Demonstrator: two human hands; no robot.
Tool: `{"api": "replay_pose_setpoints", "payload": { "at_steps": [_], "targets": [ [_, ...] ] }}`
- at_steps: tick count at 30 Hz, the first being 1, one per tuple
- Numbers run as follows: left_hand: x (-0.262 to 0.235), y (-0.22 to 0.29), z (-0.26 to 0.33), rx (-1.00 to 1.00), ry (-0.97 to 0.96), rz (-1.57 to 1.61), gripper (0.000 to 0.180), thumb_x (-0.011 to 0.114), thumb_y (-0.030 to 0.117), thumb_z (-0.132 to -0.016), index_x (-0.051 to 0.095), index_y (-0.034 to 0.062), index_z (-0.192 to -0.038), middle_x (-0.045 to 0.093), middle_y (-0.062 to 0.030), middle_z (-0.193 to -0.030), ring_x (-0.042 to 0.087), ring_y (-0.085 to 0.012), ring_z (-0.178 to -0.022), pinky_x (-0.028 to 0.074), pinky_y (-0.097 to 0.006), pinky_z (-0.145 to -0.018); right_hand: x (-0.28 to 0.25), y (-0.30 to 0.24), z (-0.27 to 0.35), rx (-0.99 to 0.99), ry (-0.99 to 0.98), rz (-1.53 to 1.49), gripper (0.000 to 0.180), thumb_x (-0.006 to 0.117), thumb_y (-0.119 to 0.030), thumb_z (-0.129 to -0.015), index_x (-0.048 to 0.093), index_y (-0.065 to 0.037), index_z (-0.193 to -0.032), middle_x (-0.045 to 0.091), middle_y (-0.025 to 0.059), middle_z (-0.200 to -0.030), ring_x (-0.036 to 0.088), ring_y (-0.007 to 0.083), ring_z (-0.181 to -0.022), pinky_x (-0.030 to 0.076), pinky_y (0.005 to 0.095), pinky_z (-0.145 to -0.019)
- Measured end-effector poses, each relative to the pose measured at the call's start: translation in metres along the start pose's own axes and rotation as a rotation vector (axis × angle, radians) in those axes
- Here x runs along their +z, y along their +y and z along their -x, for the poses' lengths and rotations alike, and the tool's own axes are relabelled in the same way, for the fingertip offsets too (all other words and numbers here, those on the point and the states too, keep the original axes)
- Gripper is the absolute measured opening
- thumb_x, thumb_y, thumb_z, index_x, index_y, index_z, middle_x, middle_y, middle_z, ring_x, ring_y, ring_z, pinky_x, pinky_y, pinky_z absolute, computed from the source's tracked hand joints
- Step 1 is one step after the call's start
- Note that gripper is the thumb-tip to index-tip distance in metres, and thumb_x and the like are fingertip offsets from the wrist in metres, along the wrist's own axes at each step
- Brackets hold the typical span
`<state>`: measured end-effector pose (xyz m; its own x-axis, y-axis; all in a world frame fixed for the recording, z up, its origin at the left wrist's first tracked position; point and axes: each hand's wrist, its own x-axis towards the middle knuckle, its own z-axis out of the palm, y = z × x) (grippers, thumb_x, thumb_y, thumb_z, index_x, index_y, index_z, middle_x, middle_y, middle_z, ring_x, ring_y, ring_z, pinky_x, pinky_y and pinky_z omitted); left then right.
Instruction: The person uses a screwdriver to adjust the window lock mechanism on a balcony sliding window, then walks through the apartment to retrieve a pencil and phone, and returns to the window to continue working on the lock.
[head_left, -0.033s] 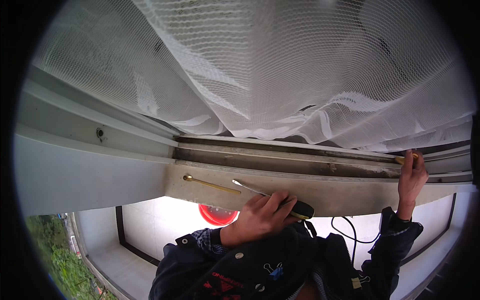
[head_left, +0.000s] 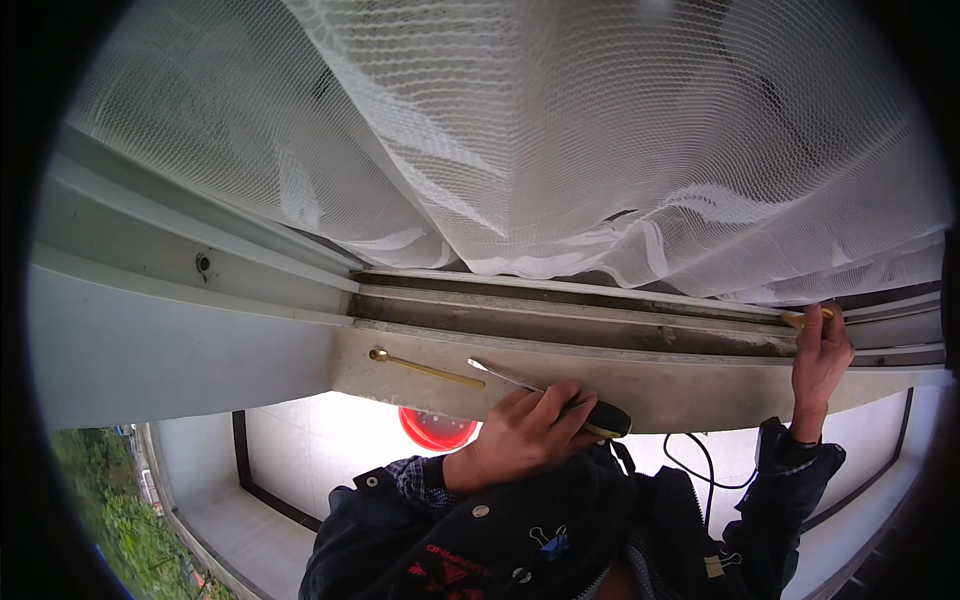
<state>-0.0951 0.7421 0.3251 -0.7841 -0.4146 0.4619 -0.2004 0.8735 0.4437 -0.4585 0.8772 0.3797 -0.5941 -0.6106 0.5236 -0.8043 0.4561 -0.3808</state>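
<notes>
Left hand [head_left: 520, 435] gripping screwdriver [head_left: 545, 388], shaft lying along ledge [head_left: 700, 385], tip pointing left.

White honeycomb-patterned mesh netting [head_left: 600, 130] fills twelve o'clock. Grey-beige concrete ledge [head_left: 700, 385] spans centre. Slender brass-gold metal rod [head_left: 425, 369] lies at nine o'clock of the black-and-yellow-handled screwdriver [head_left: 570, 400]. Round red plastic basin [head_left: 435, 428] sits at six o'clock. Dark navy jacket sleeves [head_left: 500, 520].

Nothing has visibly moved since the earlier picture. The left hand [head_left: 520, 435] lies as before over the black-handled screwdriver [head_left: 560, 392] on the ledge [head_left: 700, 385], and the right hand [head_left: 820, 355] is still up at the window track [head_left: 600, 315], pinching a small yellow piece [head_left: 797, 319].
</notes>
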Motion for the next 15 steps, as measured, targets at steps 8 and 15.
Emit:
{"api": "replay_pose_setpoints", "payload": {
  "at_steps": [8, 15],
  "targets": [
    [0.0, 0.002, 0.004, -0.015, -0.016, 0.018, 0.055, 0.084, 0.031, -0.07, 0.067, 0.0066, -0.116, 0.062, -0.0084, -0.108, 0.067, -0.0195, -0.076, 0.054, -0.032, -0.064, 0.047, -0.122, 0.03, -0.119, -0.177, -0.358, 0.007, 0.068, -0.011, -0.096, 0.066, -0.004, -0.096, 0.059, 0.0082, -0.059, 0.057, 0.0154, -0.049, 0.044, 0.0268, -0.05],
    [0.0, 0.001, 0.007, -0.015, -0.028, -0.016, 0.056, 0.085, 0.029, -0.069, 0.067, 0.0074, -0.117, 0.062, -0.0095, -0.109, 0.066, -0.0217, -0.074, 0.054, -0.033, -0.064, 0.044, -0.159, 0.033, -0.125, -0.175, -0.726, 0.013, 0.064, -0.011, -0.099, 0.066, 0.001, -0.098, 0.059, 0.0023, -0.058, 0.057, 0.0071, -0.051, 0.043, 0.0226, -0.048]
  ]
}}
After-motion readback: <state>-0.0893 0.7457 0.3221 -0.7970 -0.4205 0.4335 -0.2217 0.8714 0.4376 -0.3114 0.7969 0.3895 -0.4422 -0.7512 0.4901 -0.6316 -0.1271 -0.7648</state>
